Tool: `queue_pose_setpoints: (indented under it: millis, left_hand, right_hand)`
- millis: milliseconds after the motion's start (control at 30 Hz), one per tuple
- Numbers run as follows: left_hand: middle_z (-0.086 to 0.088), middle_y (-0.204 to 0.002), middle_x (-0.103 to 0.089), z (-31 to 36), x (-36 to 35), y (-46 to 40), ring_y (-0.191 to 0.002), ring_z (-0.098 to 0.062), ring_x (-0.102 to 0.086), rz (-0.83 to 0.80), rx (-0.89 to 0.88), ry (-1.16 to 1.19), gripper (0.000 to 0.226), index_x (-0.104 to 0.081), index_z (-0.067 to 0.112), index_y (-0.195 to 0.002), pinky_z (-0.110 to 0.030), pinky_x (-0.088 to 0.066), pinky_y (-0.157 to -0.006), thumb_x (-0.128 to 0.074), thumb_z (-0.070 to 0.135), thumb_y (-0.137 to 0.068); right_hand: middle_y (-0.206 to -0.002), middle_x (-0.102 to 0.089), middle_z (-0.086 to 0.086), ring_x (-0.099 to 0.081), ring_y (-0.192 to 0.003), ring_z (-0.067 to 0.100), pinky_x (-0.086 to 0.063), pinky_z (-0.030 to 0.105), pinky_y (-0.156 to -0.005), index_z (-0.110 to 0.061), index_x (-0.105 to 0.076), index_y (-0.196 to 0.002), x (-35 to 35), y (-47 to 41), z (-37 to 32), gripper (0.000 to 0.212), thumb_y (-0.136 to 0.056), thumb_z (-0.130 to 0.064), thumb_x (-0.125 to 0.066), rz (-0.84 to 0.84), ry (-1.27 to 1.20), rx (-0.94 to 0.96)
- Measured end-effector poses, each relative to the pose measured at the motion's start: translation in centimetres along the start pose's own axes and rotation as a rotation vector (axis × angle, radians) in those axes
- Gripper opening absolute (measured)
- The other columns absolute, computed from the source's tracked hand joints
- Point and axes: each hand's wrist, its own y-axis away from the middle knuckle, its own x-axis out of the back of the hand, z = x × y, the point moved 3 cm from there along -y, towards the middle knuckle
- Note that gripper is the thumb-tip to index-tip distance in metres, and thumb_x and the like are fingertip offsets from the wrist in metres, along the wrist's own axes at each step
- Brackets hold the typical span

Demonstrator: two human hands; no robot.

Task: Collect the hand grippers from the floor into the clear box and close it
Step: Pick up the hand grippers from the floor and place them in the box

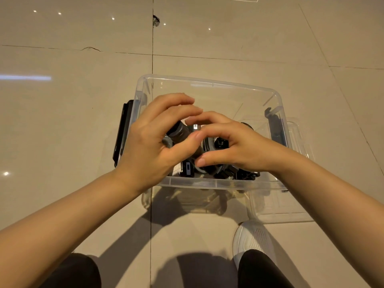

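- The floor (83, 113) is made of large glossy beige tiles with dark seams; small light spots reflect in it at 11 o'clock, and a chipped dark spot (155, 20) sits on the seam at 12 o'clock.
- The clear plastic rectangular box (207, 182) stands open on the floor in the middle of the view, with a black latch (122, 132) on its side at 9 o'clock and another black latch (277, 129) at 3 o'clock.
- The transparent flat lid (280, 208) lies on the floor at 4 o'clock, touching or partly under the box; I cannot tell which.
- Black and grey hand grippers (228, 173) lie inside the box, in its near half. The hands cover most of them, so their number is hard to make out.
- The left hand (153, 142) is over the box, fingers curved, and it seems to hold a dark cylindrical handle (179, 133) of 1 hand gripper between thumb and fingers.
- The right hand (234, 144) is just beside it, fingers curled down into the pile; whether it grips anything I cannot tell.
- The fingertips of the 2 hands meet or overlap.
- At 5 o'clock is a white mesh shoe (252, 240), and black trouser legs (257, 269) are cut off by the bottom edge.
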Motion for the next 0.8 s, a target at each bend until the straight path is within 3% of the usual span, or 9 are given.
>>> queue_pose_setpoints:
  millis: [100, 233, 333, 467, 567, 700, 800]
  left_hand:
    - [-0.003, -0.138, -0.042, -2.3, 0.4, 0.2, -0.136, -0.022, -0.031, -0.117, 0.030, -0.149, 0.053, -0.048, 0.014, -0.132, -0.034, -0.026, -0.113, -0.043, 0.049, -0.093]
    - [-0.001, -0.154, -0.021, -6.2, 1.0, 2.3, -0.145, -0.021, -0.006, -0.278, 0.165, -0.415, 0.065, -0.028, 0.032, -0.145, -0.059, -0.015, -0.112, -0.027, 0.066, -0.089]
    - [0.003, -0.157, -0.014, -7.1, 0.7, 3.7, -0.145, -0.017, 0.000, -0.354, 0.275, -0.416, 0.068, -0.024, 0.038, -0.145, -0.057, -0.009, -0.114, -0.022, 0.070, -0.085]
    - [0.006, -0.157, -0.013, -7.4, 0.6, 3.6, -0.145, -0.015, 0.002, -0.399, 0.269, -0.406, 0.068, -0.024, 0.040, -0.145, -0.054, -0.005, -0.116, -0.020, 0.071, -0.085]
    - [0.007, -0.157, -0.014, -7.4, 0.7, 3.7, -0.145, -0.013, 0.001, -0.396, 0.285, -0.388, 0.066, -0.025, 0.041, -0.144, -0.052, -0.005, -0.116, -0.023, 0.068, -0.085]
    - [0.006, -0.156, -0.015, -7.6, 0.7, 3.7, -0.145, -0.014, -0.002, -0.395, 0.289, -0.391, 0.064, -0.027, 0.040, -0.144, -0.051, -0.006, -0.116, -0.025, 0.066, -0.085]
    - [0.005, -0.156, -0.016, -7.8, 0.7, 3.7, -0.145, -0.014, -0.003, -0.394, 0.292, -0.389, 0.064, -0.029, 0.040, -0.143, -0.052, -0.008, -0.116, -0.026, 0.065, -0.085]
  right_hand:
    - [-0.132, -0.050, -0.011, -0.045, -0.123, 0.002, -0.034, 0.022, -0.107, -0.017, -0.068, -0.105, -0.3, -0.2, 0.5, 0.032, -0.077, -0.032, -0.074, 0.066, 0.040, -0.048]
    - [-0.109, -0.064, -0.007, -0.060, -0.101, 0.015, -0.048, 0.043, -0.091, -0.025, -0.064, -0.096, -0.1, -0.7, 2.3, 0.028, -0.077, -0.045, -0.069, 0.229, 0.076, -0.229]
    - [-0.097, -0.065, -0.006, -0.060, -0.089, 0.014, -0.050, 0.040, -0.081, -0.022, -0.061, -0.101, -0.1, -1.1, 2.9, 0.029, -0.083, -0.045, -0.064, 0.302, 0.177, -0.340]
    - [-0.083, -0.061, -0.003, -0.057, -0.076, 0.017, -0.048, 0.037, -0.067, -0.020, -0.055, -0.093, -1.1, -2.0, 3.0, 0.036, -0.085, -0.055, -0.056, 0.335, 0.391, -0.393]
    - [-0.086, -0.062, -0.001, -0.058, -0.079, 0.022, -0.046, 0.037, -0.067, -0.021, -0.047, -0.089, -1.9, -2.7, 4.0, 0.044, -0.084, -0.064, -0.049, 0.328, 0.567, -0.456]
    - [-0.101, -0.064, 0.008, -0.058, -0.095, 0.031, -0.039, 0.039, -0.078, -0.018, -0.048, -0.111, -3.0, -3.7, 5.8, 0.062, -0.082, -0.072, -0.042, 0.295, 0.908, -0.477]
    - [-0.101, -0.064, 0.008, -0.056, -0.099, 0.031, -0.037, 0.039, -0.083, -0.015, -0.044, -0.117, -3.1, -4.3, 6.5, 0.068, -0.081, -0.073, -0.041, 0.270, 1.030, -0.497]
